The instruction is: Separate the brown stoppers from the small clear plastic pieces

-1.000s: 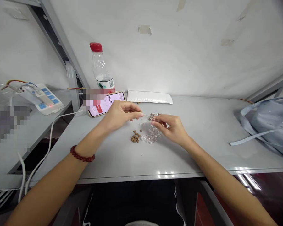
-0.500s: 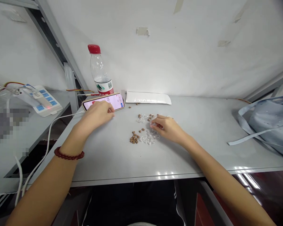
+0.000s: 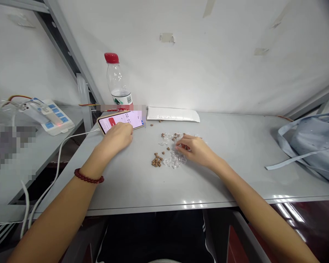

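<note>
My left hand (image 3: 117, 136) rests at the front edge of a phone (image 3: 126, 120) and covers part of its screen, with the fingers curled inward. The screen shows a timer and a red button. Thumb and fingers of my right hand (image 3: 194, 148) are pinched together over the scattered pieces; what is between them is too small to make out. Just below its fingertips is a cluster of clear plastic pieces (image 3: 176, 159). Left of that cluster is a small pile of brown kibble-like bits (image 3: 156, 160). Behind the fingers are more clear pieces mixed with brown bits (image 3: 177, 136).
A red-capped bottle (image 3: 117, 82) stands behind the phone. A flat white packet (image 3: 173, 114) lies against the wall. On the left are a power strip (image 3: 55, 116) and a white cable (image 3: 59, 151). A light blue cloth bag (image 3: 315, 140) sits at the right.
My left hand has shifted slightly right and its fingers have drawn in, uncovering more of the phone screen. My right hand stays almost in place.
</note>
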The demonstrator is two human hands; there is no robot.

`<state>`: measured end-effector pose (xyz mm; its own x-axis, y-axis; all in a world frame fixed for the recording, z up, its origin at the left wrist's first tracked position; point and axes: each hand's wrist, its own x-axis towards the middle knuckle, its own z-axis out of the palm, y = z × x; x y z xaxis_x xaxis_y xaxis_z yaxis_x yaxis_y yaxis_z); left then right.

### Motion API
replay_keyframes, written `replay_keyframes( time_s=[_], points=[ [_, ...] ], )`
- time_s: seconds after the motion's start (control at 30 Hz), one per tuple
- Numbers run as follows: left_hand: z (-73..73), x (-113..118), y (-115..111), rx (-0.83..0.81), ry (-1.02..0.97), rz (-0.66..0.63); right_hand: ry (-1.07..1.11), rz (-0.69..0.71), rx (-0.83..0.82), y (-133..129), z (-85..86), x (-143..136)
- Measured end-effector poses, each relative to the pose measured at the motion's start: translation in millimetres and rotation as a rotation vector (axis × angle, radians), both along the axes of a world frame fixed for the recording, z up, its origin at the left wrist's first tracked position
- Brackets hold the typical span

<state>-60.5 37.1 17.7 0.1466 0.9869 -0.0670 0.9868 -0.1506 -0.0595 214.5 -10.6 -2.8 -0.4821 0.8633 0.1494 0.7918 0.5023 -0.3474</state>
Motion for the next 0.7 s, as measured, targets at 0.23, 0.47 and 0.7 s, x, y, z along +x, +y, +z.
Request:
replay_keyframes(
  time_s=[0.23, 0.47, 0.7],
  points=[
    [3.3, 4.5, -5.1, -0.024, 0.092, 0.081, -0.011, -0.005, -0.002, 0.0, 0.7, -0.4],
    [-1.9, 23.8, -12.2, 0.017, 0.069, -0.069, 0.006, 0.009, 0.02, -0.2, -0.8, -0.6],
    [-15.7, 52.2, -24.2, 0.086, -0.248, -0.486, 0.152, -0.018, 0.111, 7.6, -5.2, 3.0]
  ],
)
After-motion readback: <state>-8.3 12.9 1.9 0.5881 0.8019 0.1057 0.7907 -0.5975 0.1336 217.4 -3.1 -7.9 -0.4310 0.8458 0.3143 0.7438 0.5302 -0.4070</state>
